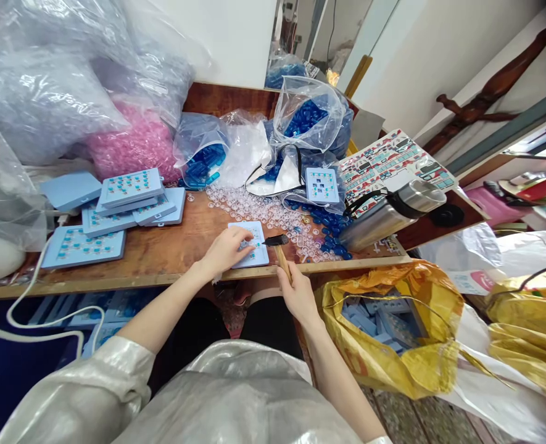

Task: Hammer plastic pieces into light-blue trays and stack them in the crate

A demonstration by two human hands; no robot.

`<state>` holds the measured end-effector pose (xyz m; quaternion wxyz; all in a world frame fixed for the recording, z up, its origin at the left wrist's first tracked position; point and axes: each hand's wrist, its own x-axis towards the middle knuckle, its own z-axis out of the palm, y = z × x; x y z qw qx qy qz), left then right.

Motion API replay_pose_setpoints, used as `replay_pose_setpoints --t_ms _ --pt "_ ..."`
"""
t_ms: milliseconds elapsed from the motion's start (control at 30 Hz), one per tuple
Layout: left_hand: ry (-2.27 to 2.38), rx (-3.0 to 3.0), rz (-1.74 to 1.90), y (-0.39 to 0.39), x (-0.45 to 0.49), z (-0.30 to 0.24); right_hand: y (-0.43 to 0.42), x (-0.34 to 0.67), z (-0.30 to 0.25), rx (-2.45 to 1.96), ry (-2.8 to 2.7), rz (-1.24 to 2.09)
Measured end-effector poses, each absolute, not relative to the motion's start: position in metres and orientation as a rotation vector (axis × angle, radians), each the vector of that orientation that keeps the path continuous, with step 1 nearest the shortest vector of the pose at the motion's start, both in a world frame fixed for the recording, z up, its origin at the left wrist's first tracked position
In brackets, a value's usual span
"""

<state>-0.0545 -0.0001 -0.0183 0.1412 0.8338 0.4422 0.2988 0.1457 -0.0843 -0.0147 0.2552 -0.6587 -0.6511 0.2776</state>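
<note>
- Pale-blue plastic board (250, 245), set with small teal-and-clear pieces, lies on the plywood tabletop (171, 246) at its front edge, directly ahead of the person.
- Left hand (226, 250): open, fingers curved and resting on the board's left half, not gripping.
- Right hand (298, 295): closed around the wooden handle of a small hammer (282, 262).
- Hammer head: dark metal, over the board's right edge; contact cannot be confirmed from this view.
- Clear plastic rings (254, 209) lie scattered just beyond the board, with blue plastic pieces (332, 231) to the right of them.
- Further pale-blue boards (129, 188) are stacked and spread on the table's left side.
- Stainless-steel vacuum flask (393, 216) lies on its side at the right.
- Plastic bags of blue pieces (305, 117) and pink pieces (129, 148) stand along the far side.
- Yellow woven sack (388, 333), holding more blue boards (374, 317), stands on the floor at right.
</note>
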Motion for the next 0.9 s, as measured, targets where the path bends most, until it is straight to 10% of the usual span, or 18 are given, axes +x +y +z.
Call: replay_pose_setpoints --t_ms 900 --pt "1.374 2.373 0.947 0.038 -0.073 -0.033 -0.079 0.147 -0.001 -1.910 -1.890 0.636"
